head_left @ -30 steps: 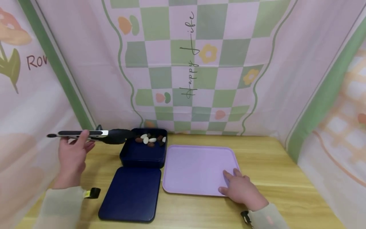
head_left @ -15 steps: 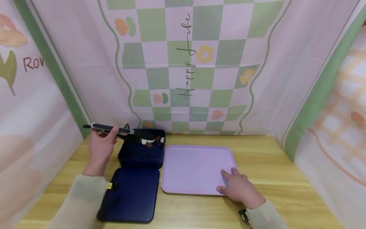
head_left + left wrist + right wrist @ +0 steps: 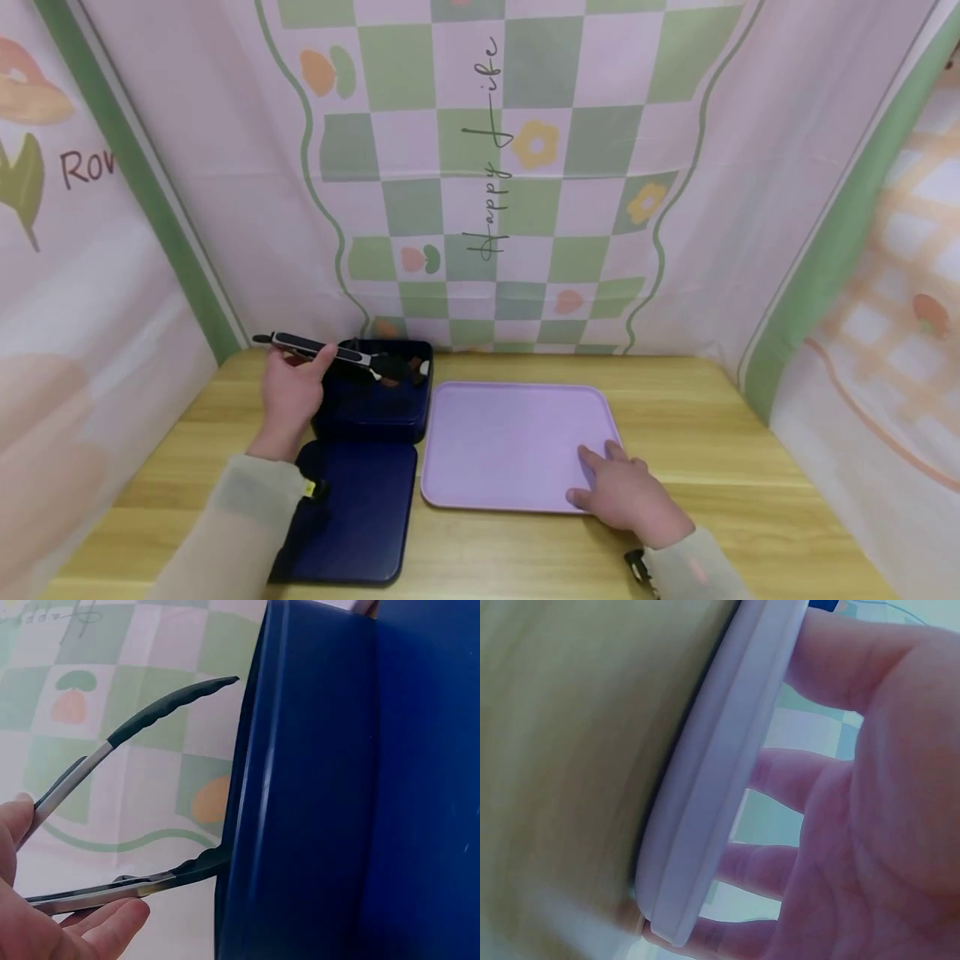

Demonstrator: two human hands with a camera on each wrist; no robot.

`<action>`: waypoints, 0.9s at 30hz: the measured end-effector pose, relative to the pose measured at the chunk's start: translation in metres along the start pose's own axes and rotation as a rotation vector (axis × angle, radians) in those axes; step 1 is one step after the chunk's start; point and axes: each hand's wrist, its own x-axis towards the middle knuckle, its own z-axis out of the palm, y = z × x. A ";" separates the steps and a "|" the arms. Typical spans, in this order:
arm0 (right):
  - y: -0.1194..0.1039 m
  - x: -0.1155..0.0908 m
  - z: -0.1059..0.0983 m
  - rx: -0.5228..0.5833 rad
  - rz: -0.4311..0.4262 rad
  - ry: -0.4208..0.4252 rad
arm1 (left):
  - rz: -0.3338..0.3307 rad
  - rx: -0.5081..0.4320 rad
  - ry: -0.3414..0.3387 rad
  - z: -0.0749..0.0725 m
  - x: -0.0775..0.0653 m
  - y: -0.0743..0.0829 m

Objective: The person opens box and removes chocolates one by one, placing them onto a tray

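Observation:
My left hand (image 3: 291,396) holds black-and-silver tongs (image 3: 322,347) by the handles, thumb on one arm and fingers on the other. The tongs lie over a dark blue box (image 3: 367,427), heads reaching toward its far right part. In the left wrist view, the arms of the tongs (image 3: 161,709) are spread wide, the lower tip hidden behind the box wall (image 3: 300,772). White and brown pebble-like pieces (image 3: 390,382) show beside the black heads; others are hidden. My right hand (image 3: 632,496) rests with extended fingers on the near right corner of a lilac tray (image 3: 517,446).
A flat dark blue lid (image 3: 367,517) lies in front of the box, partly under my left sleeve (image 3: 228,525). The tray stands right of both on the wooden table (image 3: 697,417). A patterned curtain (image 3: 480,200) hangs close behind, with more cloth at either side.
My left hand has carried the tongs rightward and slightly down, their heads passing from the box's left rim to over the pieces. My right hand has stayed on the tray.

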 end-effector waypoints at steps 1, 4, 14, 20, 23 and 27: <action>0.000 0.000 0.000 0.000 0.000 0.001 | 0.002 -0.002 0.001 0.001 0.000 -0.001; 0.000 0.000 0.000 -0.002 -0.003 0.006 | 0.009 -0.009 0.009 0.006 -0.001 -0.002; 0.001 0.001 0.001 0.002 0.004 0.002 | 0.037 -0.029 0.007 0.013 -0.004 -0.007; 0.000 0.001 0.001 -0.001 0.002 0.001 | 0.056 -0.031 -0.016 0.016 -0.006 -0.009; -0.001 0.000 0.000 0.001 0.005 -0.002 | 0.063 -0.014 -0.014 0.019 -0.007 -0.010; -0.002 -0.001 -0.001 0.000 0.003 -0.003 | 0.068 -0.002 -0.002 0.022 -0.009 -0.011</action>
